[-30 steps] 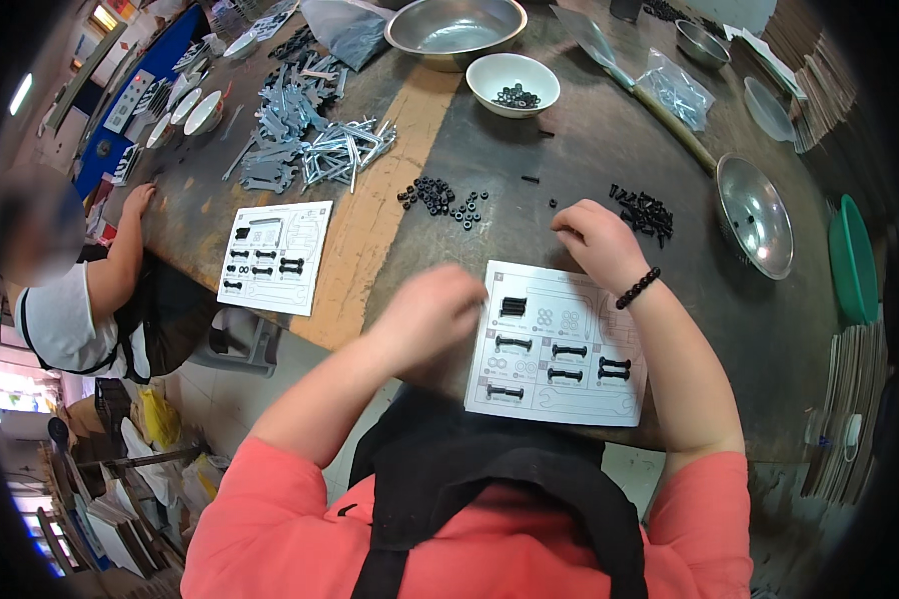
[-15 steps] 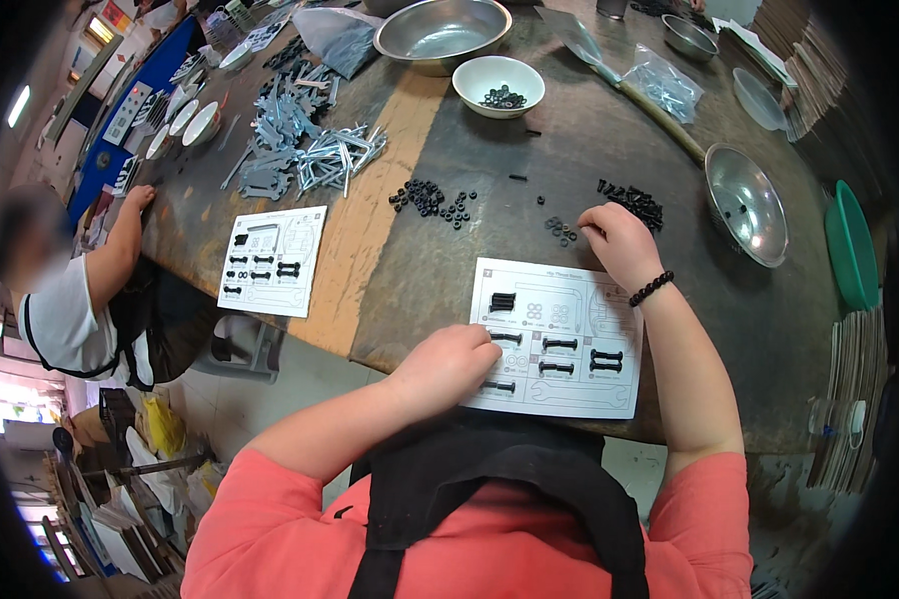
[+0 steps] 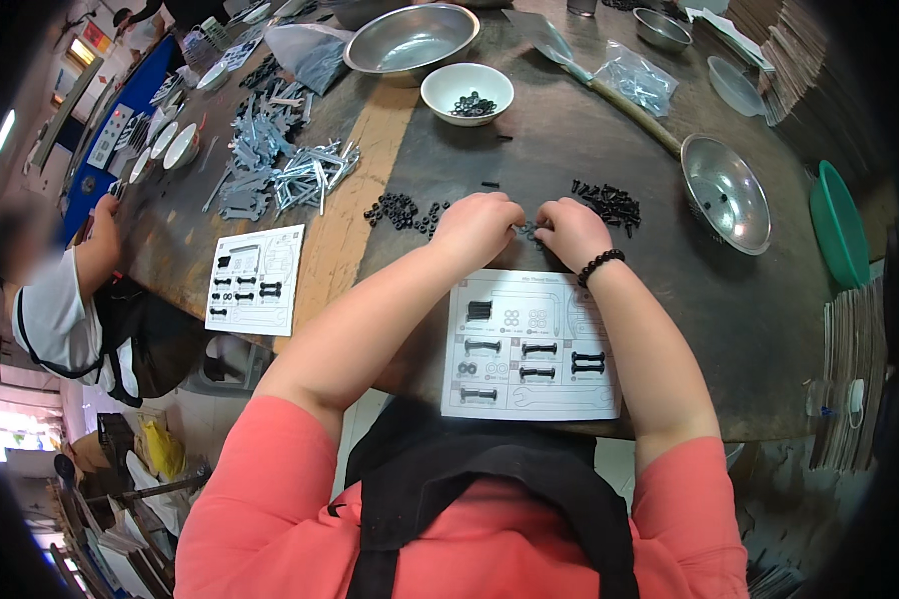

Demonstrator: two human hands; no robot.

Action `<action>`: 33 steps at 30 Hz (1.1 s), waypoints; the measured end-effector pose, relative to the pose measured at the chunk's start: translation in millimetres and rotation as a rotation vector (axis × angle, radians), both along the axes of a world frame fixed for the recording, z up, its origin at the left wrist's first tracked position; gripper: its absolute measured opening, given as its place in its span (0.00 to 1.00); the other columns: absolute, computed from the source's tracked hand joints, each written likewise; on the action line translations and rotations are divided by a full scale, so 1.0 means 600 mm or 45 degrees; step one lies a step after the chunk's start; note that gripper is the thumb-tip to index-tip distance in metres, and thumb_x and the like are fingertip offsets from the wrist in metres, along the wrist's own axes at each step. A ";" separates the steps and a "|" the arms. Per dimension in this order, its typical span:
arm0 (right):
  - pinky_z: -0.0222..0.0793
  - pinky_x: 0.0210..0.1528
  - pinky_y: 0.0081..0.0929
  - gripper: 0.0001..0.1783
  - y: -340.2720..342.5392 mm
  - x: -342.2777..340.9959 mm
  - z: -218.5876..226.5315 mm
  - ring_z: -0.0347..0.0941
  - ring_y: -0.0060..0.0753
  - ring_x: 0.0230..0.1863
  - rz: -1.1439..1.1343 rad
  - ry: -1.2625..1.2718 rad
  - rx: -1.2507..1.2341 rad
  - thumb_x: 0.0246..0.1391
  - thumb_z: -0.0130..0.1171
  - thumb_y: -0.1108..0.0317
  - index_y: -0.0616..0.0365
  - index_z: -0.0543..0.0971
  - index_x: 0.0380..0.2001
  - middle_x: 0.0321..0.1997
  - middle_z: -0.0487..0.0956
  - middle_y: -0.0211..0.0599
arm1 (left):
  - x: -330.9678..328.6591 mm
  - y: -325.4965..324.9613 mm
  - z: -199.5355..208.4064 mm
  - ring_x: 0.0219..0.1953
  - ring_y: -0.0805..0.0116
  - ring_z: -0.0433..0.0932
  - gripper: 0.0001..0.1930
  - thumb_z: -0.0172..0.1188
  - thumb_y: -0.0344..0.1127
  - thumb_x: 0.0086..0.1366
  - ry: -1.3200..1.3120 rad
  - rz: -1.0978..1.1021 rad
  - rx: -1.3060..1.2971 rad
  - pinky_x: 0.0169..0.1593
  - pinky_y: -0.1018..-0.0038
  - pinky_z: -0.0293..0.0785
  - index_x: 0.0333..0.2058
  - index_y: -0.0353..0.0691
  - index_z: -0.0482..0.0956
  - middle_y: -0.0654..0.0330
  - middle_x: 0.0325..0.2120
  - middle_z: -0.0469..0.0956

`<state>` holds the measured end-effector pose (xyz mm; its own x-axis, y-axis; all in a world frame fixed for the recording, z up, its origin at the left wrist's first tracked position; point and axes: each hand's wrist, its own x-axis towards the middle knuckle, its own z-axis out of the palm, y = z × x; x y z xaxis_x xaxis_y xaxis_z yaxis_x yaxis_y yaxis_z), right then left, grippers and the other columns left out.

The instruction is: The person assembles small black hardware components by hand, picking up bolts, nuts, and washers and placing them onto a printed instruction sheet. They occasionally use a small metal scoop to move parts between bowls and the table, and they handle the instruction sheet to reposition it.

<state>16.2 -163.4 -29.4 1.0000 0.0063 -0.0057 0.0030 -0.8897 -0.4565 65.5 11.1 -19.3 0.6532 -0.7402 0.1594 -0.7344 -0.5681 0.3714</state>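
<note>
My left hand (image 3: pixel 475 232) and my right hand (image 3: pixel 571 234) reach over the table just beyond a printed picture sheet (image 3: pixel 499 371), their fingertips close together. Both have curled fingers; anything inside them is too small to make out. A few small grey washers (image 3: pixel 526 236) show on the tabletop between the fingertips. Left of my left hand lies a pile of black nuts (image 3: pixel 394 212), partly hidden behind that hand. Beyond my right hand is a heap of black screws (image 3: pixel 611 206). Pictures of bolts, rings and a wrench cover the sheet near the table's front edge.
Farther back stand a white bowl (image 3: pixel 467 113) of black parts and a steel basin (image 3: pixel 410 65). Metal wrenches and hex keys (image 3: pixel 315 177) lie to the left, near another sheet (image 3: pixel 255 314) and a seated person (image 3: pixel 55 290). A steel bowl (image 3: pixel 726 195) and a green basin (image 3: pixel 839 225) are right.
My left hand has left the sheet and moved forward to the washers. My right hand has shifted slightly left and nearer, meeting it there. The view has shifted a little.
</note>
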 end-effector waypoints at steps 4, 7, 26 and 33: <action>0.69 0.44 0.34 0.08 0.003 0.015 -0.017 0.72 0.43 0.41 -0.041 -0.015 -0.016 0.45 0.61 0.65 0.53 0.79 0.31 0.35 0.75 0.39 | 0.025 -0.045 -0.020 0.40 0.56 0.76 0.08 0.58 0.32 0.52 0.090 0.013 0.125 0.41 0.63 0.74 0.32 0.48 0.82 0.57 0.34 0.78; 0.69 0.42 0.33 0.06 0.006 0.024 -0.020 0.73 0.42 0.39 -0.085 -0.002 -0.010 0.44 0.61 0.67 0.54 0.80 0.29 0.33 0.76 0.38 | 0.036 -0.051 -0.030 0.40 0.55 0.76 0.07 0.59 0.33 0.51 0.197 0.080 0.140 0.41 0.63 0.74 0.30 0.47 0.81 0.57 0.34 0.78; 0.69 0.38 0.39 0.05 0.078 -0.183 0.055 0.71 0.45 0.34 0.555 -0.036 0.210 0.43 0.53 0.70 0.57 0.76 0.19 0.27 0.74 0.42 | -0.202 0.114 0.052 0.34 0.59 0.73 0.05 0.61 0.31 0.49 0.176 -0.247 -0.141 0.37 0.65 0.66 0.27 0.45 0.76 0.62 0.27 0.72; 0.68 0.38 0.38 0.06 0.102 -0.210 0.038 0.70 0.45 0.36 0.479 -0.022 -0.027 0.44 0.51 0.69 0.58 0.76 0.22 0.30 0.74 0.40 | -0.231 0.099 0.028 0.34 0.62 0.73 0.05 0.60 0.31 0.48 0.003 -0.093 0.015 0.37 0.66 0.64 0.26 0.45 0.75 0.63 0.27 0.72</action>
